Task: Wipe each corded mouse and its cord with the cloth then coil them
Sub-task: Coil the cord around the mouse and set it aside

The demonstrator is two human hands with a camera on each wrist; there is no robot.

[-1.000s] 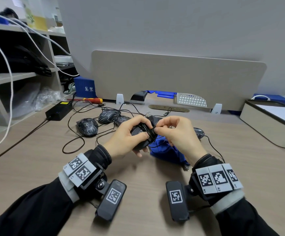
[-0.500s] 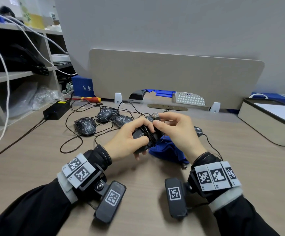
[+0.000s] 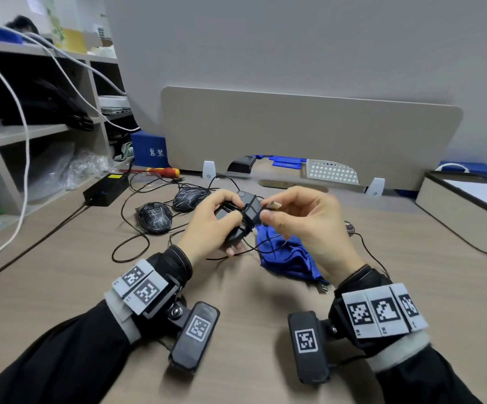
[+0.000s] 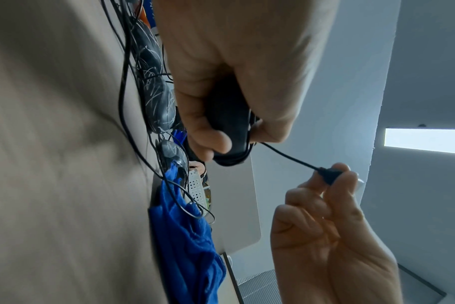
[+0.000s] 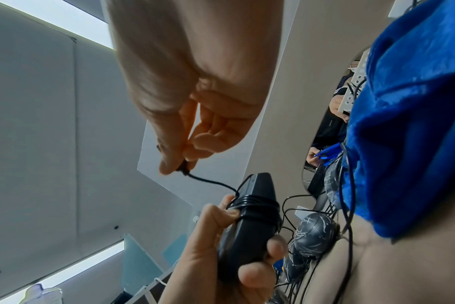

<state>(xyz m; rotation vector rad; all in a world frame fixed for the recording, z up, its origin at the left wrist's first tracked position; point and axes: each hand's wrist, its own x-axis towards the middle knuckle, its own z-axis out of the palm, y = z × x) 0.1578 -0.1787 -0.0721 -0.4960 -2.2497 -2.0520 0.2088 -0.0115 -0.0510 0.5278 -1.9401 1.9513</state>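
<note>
- Two hands are working above the middle of the desk (image 3: 61, 287): the left hand (image 3: 207, 228) is wrapping its curled fingers and thumb round the black mouse (image 5: 247, 232), clamping the wound turns of cord (image 5: 257, 202) so they are not slipping off the body.
- The right hand (image 3: 303, 225) is pinching the USB plug (image 3: 274, 205) between thumb and fingertips, with the other fingers loosely curled; holding the free end this way is keeping the last short run of cord taut, probably so it can be tucked under the turns.
- Lying just under the right hand, on the desk, the blue cloth (image 3: 289, 258) is staying within reach for the next mouse, which suggests wiping of this one is finished.
- Waiting near the far-left part of the desk, two patterned mice (image 3: 155, 217) are sitting with their cords still loose and tangled, so most of the task is still ahead, as I judge it.
- Compared with a second ago, when the right fingertips were pressed against the wraps on the mouse, the right hand is now drawn slightly away to the right, with the metal plug showing clear of the mouse.
- Compared with half a second ago, both hands are sitting a little higher and closer to the far edge of the desk.
</note>
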